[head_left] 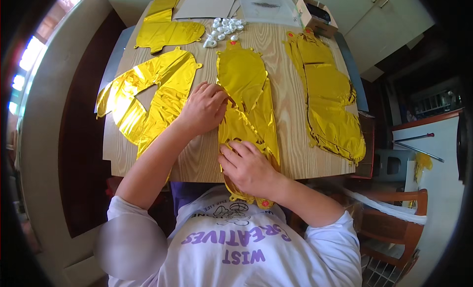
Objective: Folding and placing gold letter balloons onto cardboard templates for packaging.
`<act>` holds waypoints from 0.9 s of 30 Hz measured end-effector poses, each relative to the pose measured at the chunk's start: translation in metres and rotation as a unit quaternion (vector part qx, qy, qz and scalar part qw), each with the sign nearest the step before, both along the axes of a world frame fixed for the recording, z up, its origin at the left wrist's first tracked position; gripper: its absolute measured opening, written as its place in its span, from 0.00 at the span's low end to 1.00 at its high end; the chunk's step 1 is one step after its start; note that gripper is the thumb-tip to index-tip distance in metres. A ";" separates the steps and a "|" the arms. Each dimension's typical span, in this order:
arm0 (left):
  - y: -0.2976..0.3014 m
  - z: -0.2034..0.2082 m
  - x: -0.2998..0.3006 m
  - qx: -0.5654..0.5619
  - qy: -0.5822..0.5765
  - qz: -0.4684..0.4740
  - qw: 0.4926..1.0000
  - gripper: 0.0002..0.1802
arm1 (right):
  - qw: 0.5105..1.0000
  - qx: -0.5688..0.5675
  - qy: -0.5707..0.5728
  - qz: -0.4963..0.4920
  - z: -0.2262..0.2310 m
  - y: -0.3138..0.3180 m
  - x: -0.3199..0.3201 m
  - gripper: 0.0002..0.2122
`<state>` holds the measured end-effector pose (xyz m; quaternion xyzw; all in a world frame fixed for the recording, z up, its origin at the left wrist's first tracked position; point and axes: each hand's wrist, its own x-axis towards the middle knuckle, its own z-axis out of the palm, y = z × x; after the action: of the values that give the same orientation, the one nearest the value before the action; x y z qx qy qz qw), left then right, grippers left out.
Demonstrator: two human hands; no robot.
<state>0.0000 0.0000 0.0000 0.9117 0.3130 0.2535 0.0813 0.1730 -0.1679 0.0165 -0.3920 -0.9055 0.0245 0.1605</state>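
Observation:
A flat, deflated gold foil balloon [244, 72] lies lengthwise in front of me, folded and creased, its near end hanging past the table edge. My left hand [204, 107] is closed at its left side, with the fingertips on a fold in the foil; the thumb's grip is partly hidden. Nearer to me, my right hand [249, 168] lies on the lower part of the same balloon, fingers apart and slightly bent. Left of it is another flat gold foil balloon [170, 97], angular with a gap in its middle. A folded stack of gold foil [327, 92] lies on the right.
The wooden table [197, 161] also bears a gold foil balloon [170, 33] at the far left, small white rolls [229, 25], pale sheets [204, 6], a clear tray [283, 16] with a dark pile, and a cardboard box [320, 26] holding a black device. A wooden chair [411, 233] stands at right.

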 end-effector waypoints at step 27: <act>-0.093 -0.004 0.065 -0.102 0.065 0.113 0.986 0.48 | 0.992 -0.038 -0.021 -0.122 -0.019 0.113 0.116 0.28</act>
<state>0.0646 -0.0928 -0.0038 0.8720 0.4428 0.1675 0.1242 0.2889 -0.0546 -0.0023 -0.5056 -0.8526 0.0307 0.1282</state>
